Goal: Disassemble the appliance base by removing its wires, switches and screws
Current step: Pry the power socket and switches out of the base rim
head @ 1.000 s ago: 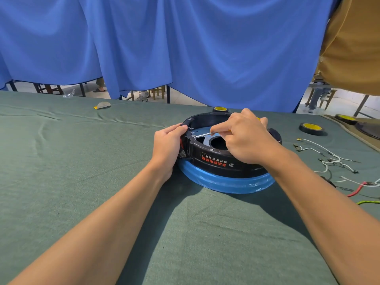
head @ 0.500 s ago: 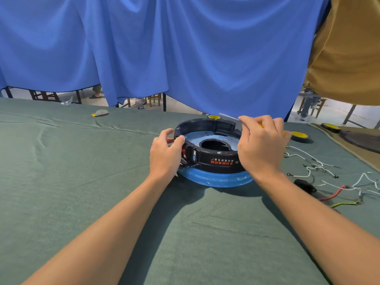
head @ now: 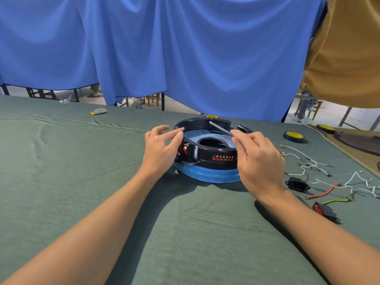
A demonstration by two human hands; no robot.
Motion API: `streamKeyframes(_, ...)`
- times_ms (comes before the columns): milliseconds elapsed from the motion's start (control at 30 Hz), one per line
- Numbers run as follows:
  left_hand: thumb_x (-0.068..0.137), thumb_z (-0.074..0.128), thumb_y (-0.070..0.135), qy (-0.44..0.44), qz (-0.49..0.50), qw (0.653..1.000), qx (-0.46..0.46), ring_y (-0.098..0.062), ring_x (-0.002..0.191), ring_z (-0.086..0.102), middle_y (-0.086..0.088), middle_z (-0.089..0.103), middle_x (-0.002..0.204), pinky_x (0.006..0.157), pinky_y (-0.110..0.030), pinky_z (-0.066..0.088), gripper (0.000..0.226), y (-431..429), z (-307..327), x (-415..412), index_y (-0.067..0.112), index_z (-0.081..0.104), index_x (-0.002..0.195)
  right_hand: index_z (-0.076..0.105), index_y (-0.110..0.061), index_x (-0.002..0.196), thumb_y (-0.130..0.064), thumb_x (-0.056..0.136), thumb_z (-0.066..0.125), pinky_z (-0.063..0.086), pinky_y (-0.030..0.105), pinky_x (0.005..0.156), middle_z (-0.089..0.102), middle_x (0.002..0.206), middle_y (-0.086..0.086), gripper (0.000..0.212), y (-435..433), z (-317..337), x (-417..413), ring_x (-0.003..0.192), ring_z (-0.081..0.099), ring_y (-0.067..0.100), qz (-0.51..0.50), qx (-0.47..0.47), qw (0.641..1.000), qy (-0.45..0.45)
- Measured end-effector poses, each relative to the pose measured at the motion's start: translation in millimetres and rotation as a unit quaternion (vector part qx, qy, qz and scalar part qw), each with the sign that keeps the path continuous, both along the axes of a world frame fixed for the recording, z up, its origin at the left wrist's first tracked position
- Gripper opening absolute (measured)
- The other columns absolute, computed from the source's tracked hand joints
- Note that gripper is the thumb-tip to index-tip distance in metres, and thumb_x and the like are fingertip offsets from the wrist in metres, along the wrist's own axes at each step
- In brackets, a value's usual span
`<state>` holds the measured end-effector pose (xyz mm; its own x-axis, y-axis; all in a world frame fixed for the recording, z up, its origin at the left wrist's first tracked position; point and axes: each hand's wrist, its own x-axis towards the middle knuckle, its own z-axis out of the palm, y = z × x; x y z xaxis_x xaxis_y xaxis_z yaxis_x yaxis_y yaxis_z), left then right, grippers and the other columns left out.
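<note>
At the middle of the green cloth-covered table [head: 82,161] sits the round appliance base of black plastic on a blue ring [head: 213,155], open side up, with a red rocker switch [head: 185,150] seated in its left wall. It looks light and rigid, with a glossy wall that is likely slippery, so a steadying hold on the rim beside the switch seems best. The left hand [head: 159,149] hovers there, fingers relaxed and spread, gripping nothing; whether a fingertip touches the rim is unclear. The right hand [head: 260,161] pinches a thin grey flat strip [head: 219,127] between thumb and forefinger, and the strip slants up over the base. Loose white wires [head: 308,164], a black socket [head: 297,183] and a red-and-black switch [head: 324,210] lie to the right.
</note>
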<state>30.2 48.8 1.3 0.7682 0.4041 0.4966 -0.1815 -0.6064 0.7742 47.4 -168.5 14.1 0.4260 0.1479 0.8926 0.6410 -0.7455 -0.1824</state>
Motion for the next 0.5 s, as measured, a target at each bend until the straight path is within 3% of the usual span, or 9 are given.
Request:
streamKeyframes(133,0.096,0.053,0.041,0.014,-0.075,0.996,-0.038,-0.006,0.131,0.042,0.008,0.057,0.133,0.113,-0.033,0.030,0.025,9.8,1.6,2.4,0.042,0.066,0.117,0.072,-0.010,0.109,-0.029,0.099,0.048,0.049,0.039,0.041,0.062,0.080,0.006,0.032,-6.4,-4.1,-20.3,0.054,0.058,0.029,0.106,-0.091,0.990,-0.027)
streamKeyframes(233,0.090,0.056,0.047,0.011,-0.085,0.994,-0.072,-0.002,0.114,0.057,0.016,0.067,0.115,0.105,-0.033,0.043,0.028,4.7,-0.4,0.7,0.041,0.068,0.113,0.070,-0.009,0.117,-0.025,0.098,0.052,0.046,0.036,0.039,0.061,0.077,0.006,0.030,-1.9,-9.6,-33.6,0.050,0.054,0.028,0.134,-0.136,0.982,0.003)
streamKeyframes(333,0.085,0.052,0.050,0.000,-0.062,0.995,-0.082,-0.005,0.102,0.062,0.012,0.070,0.105,0.098,-0.033,0.048,0.036,-2.8,-1.4,0.2,0.037,0.069,0.113,0.070,-0.010,0.115,-0.021,0.096,0.057,0.046,0.038,0.039,0.057,0.075,0.007,0.025,3.7,-10.5,-37.4,0.049,0.052,0.036,0.119,-0.167,0.978,0.051)
streamKeyframes(500,0.095,0.052,0.039,-0.002,-0.043,0.996,-0.078,-0.011,0.105,0.062,0.008,0.070,0.106,0.098,-0.039,0.048,0.030,-6.8,-2.5,-0.9,0.030,0.067,0.118,0.069,-0.011,0.116,-0.007,0.089,0.066,0.050,0.043,0.042,0.059,0.078,0.010,0.027,5.9,-12.0,-42.5,0.049,0.053,0.039,0.100,-0.188,0.974,0.075)
